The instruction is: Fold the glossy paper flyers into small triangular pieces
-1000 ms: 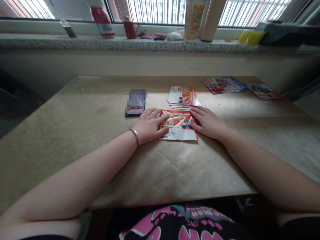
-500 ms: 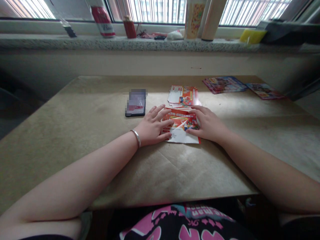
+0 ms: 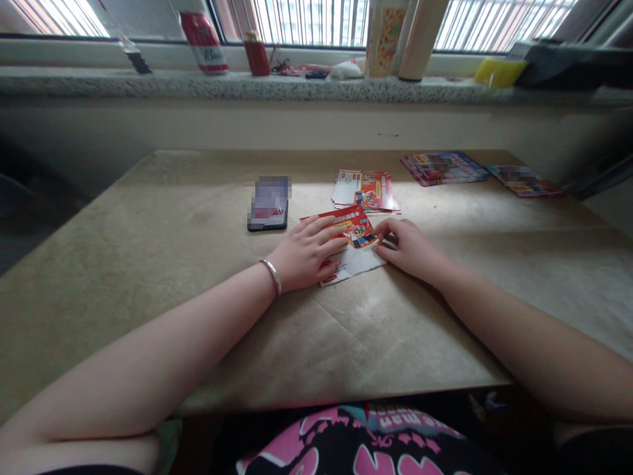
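Observation:
A red and white printed paper leaflet point(image 3: 357, 245) lies on the brown paper-covered table point(image 3: 198, 264), turned at an angle. My left hand point(image 3: 306, 254) presses flat on its left part, fingers stretched out. My right hand point(image 3: 408, 247) pinches the leaflet's right corner with curled fingers. A silver bracelet point(image 3: 271, 276) is on my left wrist.
A dark phone point(image 3: 268, 204) lies left of my hands. A stack of red leaflets point(image 3: 363, 191) sits just beyond. Two more printed sheets, one point(image 3: 442, 167) and another point(image 3: 524, 180), lie far right. The windowsill point(image 3: 297, 86) holds a can, cups and a yellow sponge.
The leaflet has been rotated anticlockwise and partly folded. My right hand went from lying flat on it to pinching its corner; my left hand stayed pressed on the left side.

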`<state>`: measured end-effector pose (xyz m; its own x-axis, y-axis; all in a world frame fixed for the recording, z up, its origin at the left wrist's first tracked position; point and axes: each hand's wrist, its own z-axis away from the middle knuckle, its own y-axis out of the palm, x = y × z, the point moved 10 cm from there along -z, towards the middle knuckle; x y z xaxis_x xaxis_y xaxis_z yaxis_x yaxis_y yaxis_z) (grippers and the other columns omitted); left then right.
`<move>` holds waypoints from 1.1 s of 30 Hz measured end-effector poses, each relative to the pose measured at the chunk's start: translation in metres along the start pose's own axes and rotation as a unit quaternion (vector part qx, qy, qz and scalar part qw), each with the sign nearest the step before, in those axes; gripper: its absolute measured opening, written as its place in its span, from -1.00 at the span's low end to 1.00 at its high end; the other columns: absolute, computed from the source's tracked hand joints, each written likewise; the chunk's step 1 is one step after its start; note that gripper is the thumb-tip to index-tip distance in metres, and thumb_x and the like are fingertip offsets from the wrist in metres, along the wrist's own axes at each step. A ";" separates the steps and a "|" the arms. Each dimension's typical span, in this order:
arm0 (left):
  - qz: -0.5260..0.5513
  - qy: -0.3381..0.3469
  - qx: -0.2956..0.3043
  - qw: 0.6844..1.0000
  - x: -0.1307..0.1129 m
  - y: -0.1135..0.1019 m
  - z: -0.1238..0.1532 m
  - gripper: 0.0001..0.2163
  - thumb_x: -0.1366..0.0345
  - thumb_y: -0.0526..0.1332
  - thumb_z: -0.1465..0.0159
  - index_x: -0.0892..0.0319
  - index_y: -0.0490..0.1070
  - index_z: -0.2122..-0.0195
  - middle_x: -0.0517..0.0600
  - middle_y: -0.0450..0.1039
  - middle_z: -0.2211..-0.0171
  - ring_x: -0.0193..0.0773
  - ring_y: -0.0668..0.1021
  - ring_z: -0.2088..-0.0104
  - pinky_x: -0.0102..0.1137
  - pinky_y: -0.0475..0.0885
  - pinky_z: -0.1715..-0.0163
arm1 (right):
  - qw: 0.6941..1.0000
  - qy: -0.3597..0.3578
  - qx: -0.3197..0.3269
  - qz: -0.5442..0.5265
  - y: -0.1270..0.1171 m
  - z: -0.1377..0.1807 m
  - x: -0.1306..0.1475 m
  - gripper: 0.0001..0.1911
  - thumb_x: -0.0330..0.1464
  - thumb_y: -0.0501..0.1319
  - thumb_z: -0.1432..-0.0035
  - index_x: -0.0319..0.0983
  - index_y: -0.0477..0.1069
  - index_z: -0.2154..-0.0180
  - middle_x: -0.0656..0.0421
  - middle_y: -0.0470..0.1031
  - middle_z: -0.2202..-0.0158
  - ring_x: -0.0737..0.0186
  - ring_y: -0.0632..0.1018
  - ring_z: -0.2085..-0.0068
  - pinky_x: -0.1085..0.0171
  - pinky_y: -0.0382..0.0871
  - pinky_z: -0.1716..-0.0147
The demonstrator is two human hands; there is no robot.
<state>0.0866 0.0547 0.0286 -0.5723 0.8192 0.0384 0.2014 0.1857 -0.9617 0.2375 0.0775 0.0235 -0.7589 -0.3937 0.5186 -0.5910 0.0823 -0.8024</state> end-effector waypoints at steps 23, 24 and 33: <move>0.031 0.019 0.063 0.997 -0.001 0.011 -0.003 -0.46 -0.08 0.10 -0.28 0.11 0.29 -0.19 0.09 0.34 -0.14 -0.02 0.35 -0.14 -0.14 0.21 -0.18 | 0.999 -0.047 -0.021 -0.014 -0.008 -0.009 -0.004 -0.86 -0.34 0.18 -0.15 -0.13 0.53 0.34 0.14 0.55 0.31 0.16 0.50 0.25 0.16 0.42 0.24; 0.032 0.022 0.068 0.997 -0.001 0.011 -0.002 -0.41 -0.13 0.13 -0.24 0.11 0.28 -0.20 0.09 0.33 -0.15 0.00 0.34 -0.15 -0.14 0.20 -0.18 | 0.998 -0.055 -0.019 -0.004 -0.008 -0.010 -0.004 -0.85 -0.34 0.18 -0.15 -0.13 0.54 0.34 0.14 0.55 0.31 0.16 0.50 0.24 0.15 0.42 0.22; 0.034 0.058 0.061 0.996 -0.007 0.008 -0.002 -0.41 -0.20 0.15 -0.21 0.04 0.33 -0.16 0.07 0.36 -0.13 -0.02 0.39 -0.10 -0.18 0.27 -0.09 | 0.999 -0.053 0.007 -0.006 -0.008 -0.009 -0.005 -0.83 -0.35 0.18 -0.14 -0.17 0.55 0.31 0.11 0.51 0.32 0.19 0.49 0.30 0.18 0.42 0.27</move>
<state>0.0938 0.0512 0.0213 -0.4640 0.8858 -0.0030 0.1341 0.0669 -0.9887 0.2437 0.0873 0.0298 -0.7183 -0.4886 0.4953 -0.5956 0.0637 -0.8008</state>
